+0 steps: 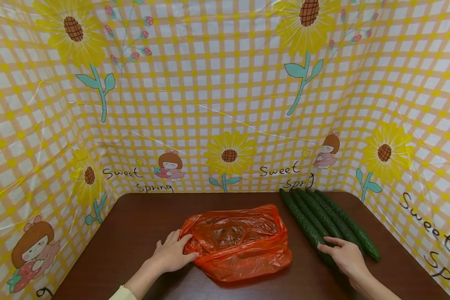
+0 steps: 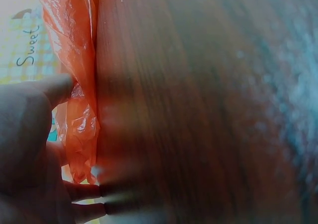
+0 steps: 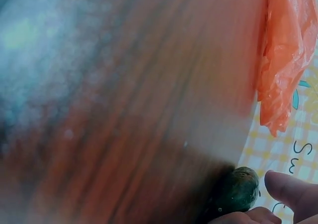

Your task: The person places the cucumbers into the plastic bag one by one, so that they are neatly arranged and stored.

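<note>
A crumpled, see-through red-orange plastic bag (image 1: 243, 260) lies at the middle of the table, its wide mouth facing up. At its left end rests my left hand (image 1: 172, 252), thumb and fingers spread, touching the bag's edge. The left wrist view has the bag's film (image 2: 82, 117) between thumb and index finger, with other fingertips close to the tabletop. Several long dark green cucumbers (image 1: 315, 210) lie side by side at the right. My right hand (image 1: 345, 256) is over their near part, its thumb and fingers loosely extended beside the nearest-left cucumber (image 3: 241, 186).
The dark brown wooden table (image 1: 135, 225) has rounded back corners. A yellow-checked, flower-printed cloth (image 1: 195, 100) hangs behind it and on both sides. The far ends of the cucumbers reach near the table's back edge.
</note>
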A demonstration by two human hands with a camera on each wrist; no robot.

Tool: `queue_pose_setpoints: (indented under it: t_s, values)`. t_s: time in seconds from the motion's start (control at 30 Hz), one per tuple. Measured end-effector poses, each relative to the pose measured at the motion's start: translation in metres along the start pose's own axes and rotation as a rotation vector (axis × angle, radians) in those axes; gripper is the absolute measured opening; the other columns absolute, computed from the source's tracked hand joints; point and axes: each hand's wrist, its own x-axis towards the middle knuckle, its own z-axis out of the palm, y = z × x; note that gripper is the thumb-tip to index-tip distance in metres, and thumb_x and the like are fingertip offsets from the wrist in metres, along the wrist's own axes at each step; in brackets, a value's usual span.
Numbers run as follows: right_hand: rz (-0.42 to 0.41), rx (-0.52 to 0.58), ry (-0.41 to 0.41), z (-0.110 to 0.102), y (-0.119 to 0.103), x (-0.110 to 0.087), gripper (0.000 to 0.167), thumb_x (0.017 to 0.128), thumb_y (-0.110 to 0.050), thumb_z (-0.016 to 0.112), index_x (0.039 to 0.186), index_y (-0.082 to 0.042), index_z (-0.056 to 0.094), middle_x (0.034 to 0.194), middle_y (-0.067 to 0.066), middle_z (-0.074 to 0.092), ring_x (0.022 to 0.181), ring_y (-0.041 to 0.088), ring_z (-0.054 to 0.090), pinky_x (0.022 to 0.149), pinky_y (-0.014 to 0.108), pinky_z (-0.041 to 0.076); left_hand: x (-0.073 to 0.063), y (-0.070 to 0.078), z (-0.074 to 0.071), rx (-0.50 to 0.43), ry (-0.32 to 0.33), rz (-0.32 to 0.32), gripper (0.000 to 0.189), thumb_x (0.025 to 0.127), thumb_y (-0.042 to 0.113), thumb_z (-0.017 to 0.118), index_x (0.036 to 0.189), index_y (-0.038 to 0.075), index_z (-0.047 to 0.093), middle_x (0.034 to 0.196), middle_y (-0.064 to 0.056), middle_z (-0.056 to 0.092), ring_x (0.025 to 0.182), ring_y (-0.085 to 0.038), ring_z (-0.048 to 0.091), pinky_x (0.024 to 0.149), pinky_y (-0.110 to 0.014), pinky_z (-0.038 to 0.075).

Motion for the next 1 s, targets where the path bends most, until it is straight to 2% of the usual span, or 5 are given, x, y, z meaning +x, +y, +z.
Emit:
queue_pose_setpoints:
  t_s: [0.3,0.47,0.57,0.67,1.0]
  values:
    - [0.018,-0.079,-0.012,0.0006,-0.0020,0.0028,0.076,0.088,-0.044,0.073,0.141,0.007,0.053,0.045,-0.007,0.046,0.046,0.013,0.033,0.050,0.033,0.040,-0.0045,0.0038,-0.0013,-0.007,-0.007,-0.002,0.073,0.091,0.061,0.062,0.148,0.017,0.052,0.160,-0.025,0.031,0.149,-0.046,0.026,0.108,-0.079,0.018]
    - [0.005,-0.186,-0.032,0.0002,-0.0023,0.0056,0.083,0.083,-0.057,0.074,0.136,0.006,0.059,0.107,0.026,0.072,0.091,0.049,0.059,0.075,0.046,0.051,-0.0054,0.0040,0.0000,-0.007,-0.013,0.002,0.072,0.092,0.061,0.062,0.148,0.017,0.052,0.160,-0.024,0.032,0.148,-0.045,0.027,0.107,-0.080,0.019]
    - [0.019,-0.154,-0.038,0.0023,0.0000,0.0069,0.082,0.083,-0.052,0.076,0.136,0.007,0.058,0.079,0.016,0.072,0.062,0.033,0.059,0.063,0.041,0.050,-0.0054,0.0038,0.0001,-0.005,-0.009,0.002,0.072,0.092,0.061,0.062,0.147,0.017,0.053,0.160,-0.024,0.032,0.148,-0.045,0.028,0.107,-0.079,0.019]
    - [0.042,-0.093,-0.041,0.0042,0.0028,0.0080,0.079,0.084,-0.045,0.077,0.137,0.010,0.056,0.044,-0.007,0.048,0.042,0.008,0.025,0.048,0.029,0.036,-0.0051,0.0039,-0.0006,-0.001,-0.004,0.007,0.072,0.092,0.061,0.062,0.147,0.016,0.053,0.159,-0.025,0.033,0.148,-0.046,0.028,0.107,-0.079,0.020]
    - [0.027,-0.056,-0.060,0.0045,0.0051,0.0076,0.083,0.084,-0.046,0.078,0.139,0.012,0.052,0.050,-0.008,0.061,0.042,0.006,0.018,0.044,0.026,0.031,-0.0036,0.0026,0.0017,0.003,-0.001,0.000,0.072,0.092,0.061,0.061,0.148,0.017,0.052,0.160,-0.025,0.031,0.149,-0.046,0.026,0.108,-0.079,0.018]
